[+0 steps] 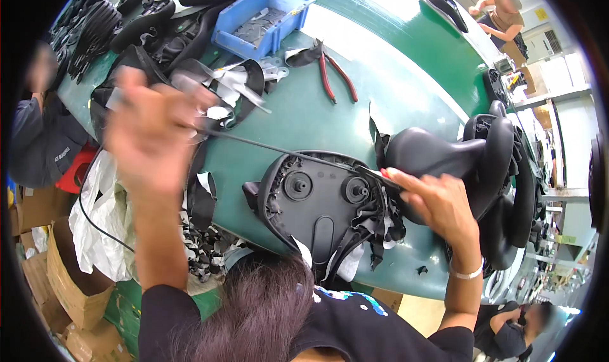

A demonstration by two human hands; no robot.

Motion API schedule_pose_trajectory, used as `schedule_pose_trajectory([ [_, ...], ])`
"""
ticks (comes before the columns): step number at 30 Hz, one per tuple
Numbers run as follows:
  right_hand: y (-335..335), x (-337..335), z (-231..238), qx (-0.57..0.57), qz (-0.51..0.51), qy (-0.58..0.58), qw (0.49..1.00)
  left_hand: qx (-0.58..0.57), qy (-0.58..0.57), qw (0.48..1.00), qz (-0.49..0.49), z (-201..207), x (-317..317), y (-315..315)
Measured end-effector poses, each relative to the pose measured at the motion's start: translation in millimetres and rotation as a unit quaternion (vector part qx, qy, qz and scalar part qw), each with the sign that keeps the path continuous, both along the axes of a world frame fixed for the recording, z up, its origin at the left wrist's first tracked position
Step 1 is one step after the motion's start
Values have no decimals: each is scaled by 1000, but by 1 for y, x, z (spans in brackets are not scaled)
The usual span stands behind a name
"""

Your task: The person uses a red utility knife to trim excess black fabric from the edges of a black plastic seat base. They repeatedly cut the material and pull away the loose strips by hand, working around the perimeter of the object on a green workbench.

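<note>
A black bicycle saddle [313, 197] lies upside down on the green table before me, its plastic base with two round mounts showing. Loose black cover material bunches along its right side. My left hand [149, 130], blurred by motion, is raised at the left, closed on one end of a thin black cord [254, 143]. The cord stretches taut across the saddle's far edge toward my right hand [438, 200]. That hand is closed at the saddle's right edge round a slim dark tool [379, 175] with a bit of red; its kind is unclear.
Red-handled pliers [337, 77] lie beyond the saddle. A blue bin [263, 19] with small grey pieces stands at the far left, near piled black covers [146, 19]. Finished-looking black saddles [438, 153] crowd the right. Cardboard boxes [79, 273] stand at lower left; other people are nearby.
</note>
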State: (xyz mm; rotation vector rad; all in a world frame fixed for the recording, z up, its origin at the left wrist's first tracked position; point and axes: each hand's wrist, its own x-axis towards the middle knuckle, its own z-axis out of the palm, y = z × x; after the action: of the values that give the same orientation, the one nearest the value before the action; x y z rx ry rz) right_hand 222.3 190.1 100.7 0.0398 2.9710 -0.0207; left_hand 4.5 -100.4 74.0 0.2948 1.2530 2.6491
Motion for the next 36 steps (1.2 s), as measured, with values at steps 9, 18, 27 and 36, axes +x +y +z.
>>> schedule_pose_trajectory([
  [9,-33,31,2,-47,-69,37,996,-416,489,643,-416,-34,-28,99],
  [18,-48,63,-16,-146,-129,29,980,-73,-78,955,-278,-16,-1,146],
  [27,-143,138,-59,-540,-435,80,717,194,190,914,303,40,31,99],
  [36,-100,82,-49,-338,-306,272,847,-578,364,729,-35,-25,51,60],
])
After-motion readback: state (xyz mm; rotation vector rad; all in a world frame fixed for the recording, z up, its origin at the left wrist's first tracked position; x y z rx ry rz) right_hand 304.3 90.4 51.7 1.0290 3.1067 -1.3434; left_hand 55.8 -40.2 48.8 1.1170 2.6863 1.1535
